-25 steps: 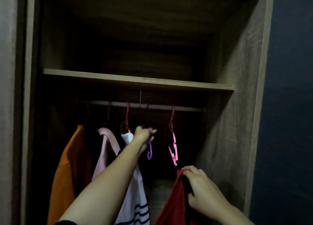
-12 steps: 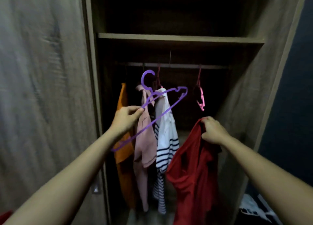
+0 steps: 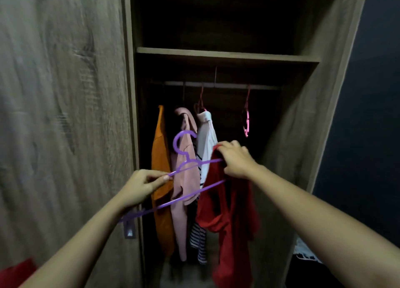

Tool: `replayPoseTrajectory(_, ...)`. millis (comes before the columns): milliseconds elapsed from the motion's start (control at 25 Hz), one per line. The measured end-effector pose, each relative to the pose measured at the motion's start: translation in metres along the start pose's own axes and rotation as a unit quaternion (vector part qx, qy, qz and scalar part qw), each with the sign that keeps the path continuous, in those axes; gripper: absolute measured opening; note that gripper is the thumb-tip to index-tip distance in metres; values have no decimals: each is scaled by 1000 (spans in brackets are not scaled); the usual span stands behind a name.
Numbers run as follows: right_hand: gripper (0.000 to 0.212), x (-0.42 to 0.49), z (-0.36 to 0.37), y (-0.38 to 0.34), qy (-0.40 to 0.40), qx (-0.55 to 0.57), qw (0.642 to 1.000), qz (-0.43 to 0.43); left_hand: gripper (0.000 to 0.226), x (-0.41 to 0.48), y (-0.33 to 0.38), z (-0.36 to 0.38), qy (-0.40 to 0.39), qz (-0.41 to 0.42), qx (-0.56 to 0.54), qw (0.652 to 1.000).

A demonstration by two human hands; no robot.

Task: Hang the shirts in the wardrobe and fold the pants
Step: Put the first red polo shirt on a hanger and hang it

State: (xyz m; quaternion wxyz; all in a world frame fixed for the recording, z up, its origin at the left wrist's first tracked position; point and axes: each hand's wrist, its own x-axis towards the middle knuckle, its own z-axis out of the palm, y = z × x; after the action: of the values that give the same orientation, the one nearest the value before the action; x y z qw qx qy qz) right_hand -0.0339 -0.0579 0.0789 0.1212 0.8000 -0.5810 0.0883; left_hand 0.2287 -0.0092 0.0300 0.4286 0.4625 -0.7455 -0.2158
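Wood-grain wardrobe (image 3: 307, 125) already has three up on the rail (image 3: 229, 85): orange shirt (image 3: 161, 157), pink shirt (image 3: 180, 222), striped shirt (image 3: 206, 134). The red shirt (image 3: 229, 212) isn't hung yet, it dangles in front of the opening, collar bunched in the right hand (image 3: 234, 160). Left hand (image 3: 140, 186) pinches one arm of the purple hanger (image 3: 164, 204). No pants folded that I can see. Half a second back the hanger was held clear; now its far tip meets the collar.

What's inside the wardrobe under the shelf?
On the rail hang an orange shirt, a pink shirt, a white striped shirt and an empty pink hanger. The held red shirt hides the lower right.
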Motion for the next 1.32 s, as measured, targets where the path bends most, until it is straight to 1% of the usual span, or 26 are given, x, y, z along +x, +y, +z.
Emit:
replayPoseTrajectory(80, 63, -2, -11, -32, 0, -19, 999, -47, 18, 7, 0, 18, 27, 38, 50, 998)
replayPoseTrajectory(160, 53, -5, -27, -41, 23, -12, 995, -96, 17, 14, -3, 23, 64, 54, 10, 996)
replayPoseTrajectory(240, 41, -7, -41, -30, 136, -49, 975, -170, 18, 16, 1, 15, 107, 80, -38, 990)
replayPoseTrajectory(280, 39, -8, -46, -21, 206, -75, 958, -184, 14, 19, 5, 11, 141, 103, -45, 984)
replayPoseTrajectory(320, 41, -9, -50, -12, 256, -88, 946, -178, 11, 23, 9, 8, 203, 130, 2, 970)
replayPoseTrajectory(360, 44, -9, -53, -5, 279, -90, 942, -161, 16, 27, 16, 8, 276, 148, 71, 947)
replayPoseTrajectory(400, 46, -9, -54, -2, 282, -85, 945, -138, 23, 28, 23, 10, 356, 143, 142, 913)
replayPoseTrajectory(440, 46, -10, -54, -1, 284, -73, 949, -117, 27, 23, 32, 16, 406, 130, 156, 891)
replayPoseTrajectory(480, 45, -10, -52, 1, 286, -61, 951, -97, 28, 15, 35, 27, 419, 154, 163, 880)
replayPoseTrajectory(520, 43, -9, -50, 4, 288, -53, 953, -77, 26, 3, 30, 44, 392, 200, 189, 878)
replayPoseTrajectory(560, 42, -10, -48, 9, 286, -45, 955, -61, 24, -9, 15, 65, 318, 225, 233, 891)
replayPoseTrajectory(600, 43, -12, -46, 12, 292, -35, 954, -52, 28, -20, -6, 85, 220, 208, 268, 915)
replayPoseTrajectory(640, 47, -14, -45, 15, 304, -28, 951, -48, 40, -28, -25, 99, 117, 135, 263, 948)
replayPoseTrajectory(680, 50, -15, -44, 18, 315, -23, 948, -46, 57, -32, -42, 108, 22, 55, 242, 968)
replayPoseTrajectory(720, 52, -16, -44, 20, 319, -16, 947, -45, 71, -33, -50, 115, -32, 31, 214, 976)
replayPoseTrajectory(760, 51, -17, -45, 23, 318, -4, 947, -45, 76, -31, -51, 120, -20, 40, 189, 981)
replayPoseTrajectory(800, 49, -18, -46, 24, 314, 6, 948, -47, 74, -28, -44, 122, 24, 53, 185, 981)
replayPoseTrajectory(880, 50, -19, -50, 25, 319, 5, 946, -54, 64, -17, -19, 125, 59, 81, 145, 984)
replayPoseTrajectory(920, 51, -18, -52, 26, 325, 1, 944, -55, 55, -10, -12, 128, 45, 102, 154, 982)
replayPoseTrajectory(960, 51, -19, -54, 26, 330, 0, 943, -52, 45, -5, -14, 132, 3, 104, 182, 978)
replayPoseTrajectory(1000, 50, -20, -54, 29, 332, 3, 942, -47, 36, -2, -24, 135, -56, 72, 206, 974)
replayPoseTrajectory(1040, 48, -23, -53, 35, 334, 6, 942, -42, 26, -4, -35, 134, -107, 10, 203, 973)
replayPoseTrajectory(1080, 47, -27, -52, 44, 335, 7, 941, -40, 22, -6, -46, 135, -128, -52, 171, 975)
replayPoseTrajectory(1160, 50, -37, -45, 62, 322, -2, 945, -56, 25, -3, -55, 130, -89, -149, 79, 982)
replayPoseTrajectory(1240, 50, -45, -33, 82, 293, -17, 954, -67, 35, 13, -45, 121, -63, -191, 41, 979)
replayPoseTrajectory(1320, 52, -54, -19, 101, 269, -46, 960, -69, 40, 29, -37, 107, -80, -199, 46, 976)
